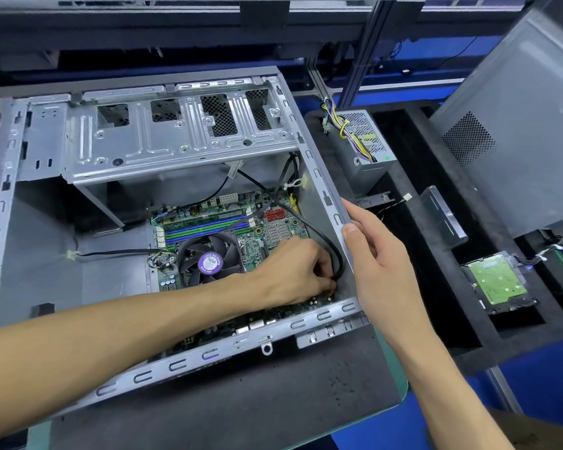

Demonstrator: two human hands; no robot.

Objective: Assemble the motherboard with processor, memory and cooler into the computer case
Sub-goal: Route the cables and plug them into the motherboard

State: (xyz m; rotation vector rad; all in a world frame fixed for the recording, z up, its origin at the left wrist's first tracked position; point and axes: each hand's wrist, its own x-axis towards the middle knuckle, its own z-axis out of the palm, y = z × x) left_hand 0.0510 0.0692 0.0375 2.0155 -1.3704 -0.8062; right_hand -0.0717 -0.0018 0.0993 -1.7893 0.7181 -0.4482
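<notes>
Down inside the open computer case (163, 151), the motherboard (273, 228) lies flat on the case floor, tucked into the near right corner. Its cooler fan (210, 258) faces straight up and the blue and green memory slots (205, 227) run left to right just behind the fan.

The left hand (293, 274) has its fingers curled down at the board's near right corner, where a black cable (329, 245) loops round and drops to the board. It seems to be pinching the cable's end or its plug, though the fingertips are hidden under the knuckles and I cannot tell exactly what they hold.

The right hand (376, 254) grips the case's right rim, thumb on top of the metal lip and fingers wrapped down the outer side, steadying the case.

What the next move turns on, as I judge it, is this: the cable end sits right under the left hand's fingers and points down at the board, while the cable's length arcs up and away toward the far right wall. So the push would go straight down into a header near the right edge. The left hand is plainly the nearer one; the right is beside it but outside the wall.

Off to the right, in black foam trays, rest a power supply (368, 147) and a hard drive (498, 282), well apart from the case.
</notes>
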